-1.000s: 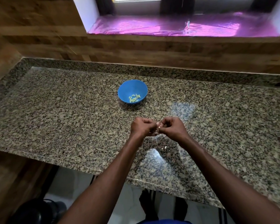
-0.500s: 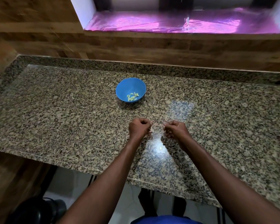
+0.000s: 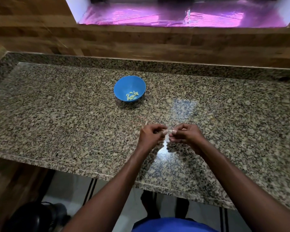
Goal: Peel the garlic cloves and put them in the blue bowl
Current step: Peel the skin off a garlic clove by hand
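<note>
Change: hands, apart half a second ago, now nearly touch again at centre frame. Bowl (image 3: pixel 129 89), one, blue, upper centre-left on counter (image 3: pixel 57 114), holding several peeled cloves (image 3: pixel 132 95). Left hand (image 3: pixel 150 136), one, fingers curled. Clove (image 3: pixel 168 130), one, small, pale, pinched between both hands' fingertips. Right hand (image 3: pixel 186 136), one, fingers curled, thumb against clove.

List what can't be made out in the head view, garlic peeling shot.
- Garlic clove: only a pale sliver shows between the left hand and right hand; curled fingers hide how much skin is off.
- Peeled pieces in the blue bowl: too small to count.
- Loose skins on the granite counter: lost in the speckle and glare.
- Dark object under the counter: cut off by the bottom edge, too dim.
</note>
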`<state>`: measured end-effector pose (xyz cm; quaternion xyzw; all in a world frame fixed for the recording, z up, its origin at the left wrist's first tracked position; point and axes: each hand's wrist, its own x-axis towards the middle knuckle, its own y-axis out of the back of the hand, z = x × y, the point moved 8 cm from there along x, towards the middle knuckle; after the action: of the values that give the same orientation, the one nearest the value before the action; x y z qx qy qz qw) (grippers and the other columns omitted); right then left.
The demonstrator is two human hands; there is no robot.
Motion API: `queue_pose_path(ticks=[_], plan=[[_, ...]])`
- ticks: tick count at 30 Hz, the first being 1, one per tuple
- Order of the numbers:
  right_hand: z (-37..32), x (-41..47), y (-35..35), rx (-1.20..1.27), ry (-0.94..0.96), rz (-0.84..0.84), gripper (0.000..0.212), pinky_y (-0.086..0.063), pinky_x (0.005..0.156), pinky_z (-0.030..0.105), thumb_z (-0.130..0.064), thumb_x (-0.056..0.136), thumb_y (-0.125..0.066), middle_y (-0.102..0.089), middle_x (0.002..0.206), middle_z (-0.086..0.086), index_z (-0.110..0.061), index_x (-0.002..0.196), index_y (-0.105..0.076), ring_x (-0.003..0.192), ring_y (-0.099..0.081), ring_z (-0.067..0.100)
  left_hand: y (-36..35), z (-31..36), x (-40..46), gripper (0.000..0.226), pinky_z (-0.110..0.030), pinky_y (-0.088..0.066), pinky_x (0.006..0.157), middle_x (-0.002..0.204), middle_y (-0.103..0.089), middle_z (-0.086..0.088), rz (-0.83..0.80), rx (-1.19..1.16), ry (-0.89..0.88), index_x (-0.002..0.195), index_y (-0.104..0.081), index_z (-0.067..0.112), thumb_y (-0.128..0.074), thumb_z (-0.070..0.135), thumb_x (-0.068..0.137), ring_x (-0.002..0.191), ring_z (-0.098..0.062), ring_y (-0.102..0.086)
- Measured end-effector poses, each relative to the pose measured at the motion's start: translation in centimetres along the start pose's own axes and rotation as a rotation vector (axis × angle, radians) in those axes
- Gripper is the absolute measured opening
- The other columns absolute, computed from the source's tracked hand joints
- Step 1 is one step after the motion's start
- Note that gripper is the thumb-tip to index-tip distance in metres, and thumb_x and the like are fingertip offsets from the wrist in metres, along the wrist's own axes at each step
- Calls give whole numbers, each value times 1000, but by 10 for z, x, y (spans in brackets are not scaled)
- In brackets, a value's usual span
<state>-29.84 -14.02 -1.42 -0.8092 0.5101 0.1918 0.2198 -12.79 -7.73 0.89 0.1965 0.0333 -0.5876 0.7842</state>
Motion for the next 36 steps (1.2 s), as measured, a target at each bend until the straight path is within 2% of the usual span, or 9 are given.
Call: queue_pose_path(ticks=[4, 10, 15, 19, 23, 26, 29, 33, 36], plan=[[2, -4, 8, 2, 17, -13, 6, -65, 77, 41, 6, 91, -67, -73, 95, 32, 8, 95, -62, 88, -75, 42, -14, 1, -6, 10, -41, -64, 83, 93, -78, -12, 1, -108, 7, 98, -78, 6, -79, 8, 88, 88, -28, -76], [7, -4, 19, -42, -18, -1, 21, -65, 73, 36, 0, 89, -73, -73, 95, 32, 11, 106, -66, 86, -75, 41, -24, -8, -4, 9, -49, -62, 84, 91, -75, -19, -24, -167, 37, 94, -75, 1, -78, 7, 89, 78, -21, -71], [14, -1, 25, -91, -81, 50, 20, -65, 71, 35, 5, 83, -77, -74, 92, 29, 13, 98, -66, 84, -76, 41, -33, -14, -1, 5, -32, -62, 73, 86, -76, -1, -19, 4, -71, 92, -76, 12, -80, 12, 88, 78, -9, -71], [19, 10, 34, -317, -82, 128, 9, -65, 65, 40, 13, 85, -71, -74, 84, 28, 15, 92, -65, 77, -77, 39, -24, -33, 5, 18, -34, -59, 87, 114, -71, -3, 108, 485, -183, 114, -72, 15, -66, 13, 98, 97, -13, -64], [23, 25, 32, -567, -71, 152, 12, -64, 68, 45, 13, 79, -75, -76, 76, 18, 3, 76, -69, 69, -77, 31, -34, -53, -3, 40, -39, -45, 105, 141, -55, -5, 84, 825, -305, 138, -57, 15, -62, 15, 98, 125, -21, -47], [21, 32, 30, -648, -103, 167, 12, -64, 67, 42, 9, 77, -80, -77, 75, 13, 0, 75, -72, 69, -77, 28, -38, -61, -9, 49, -42, -35, 114, 153, -43, -8, 61, 819, -294, 148, -47, 13, -57, 17, 100, 140, -25, -38], [20, 33, 29, -647, -144, 140, 12, -63, 63, 41, 10, 76, -81, -76, 76, 17, 3, 76, -70, 66, -77, 31, -37, -63, -10, 51, -43, -32, 118, 157, -38, -8, 55, 821, -306, 151, -42, 13, -55, 18, 102, 144, -24, -33], [19, 34, 28, -638, -185, 138, 10, -64, 65, 47, 10, 72, -82, -75, 75, 22, 8, 74, -72, 67, -75, 39, -39, -67, -15, 53, -43, -23, 123, 162, -32, -10, 46, 798, -321, 155, -36, 11, -50, 17, 104, 151, -25, -25], [18, 37, 25, -680, -226, 165, 16, -65, 68, 49, 8, 68, -85, -74, 71, 21, 10, 79, -73, 64, -75, 37, -41, -75, -18, 57, -44, -13, 129, 170, -19, -10, 44, 835, -316, 162, -23, 12, -40, 20, 109, 158, -24, -11]])
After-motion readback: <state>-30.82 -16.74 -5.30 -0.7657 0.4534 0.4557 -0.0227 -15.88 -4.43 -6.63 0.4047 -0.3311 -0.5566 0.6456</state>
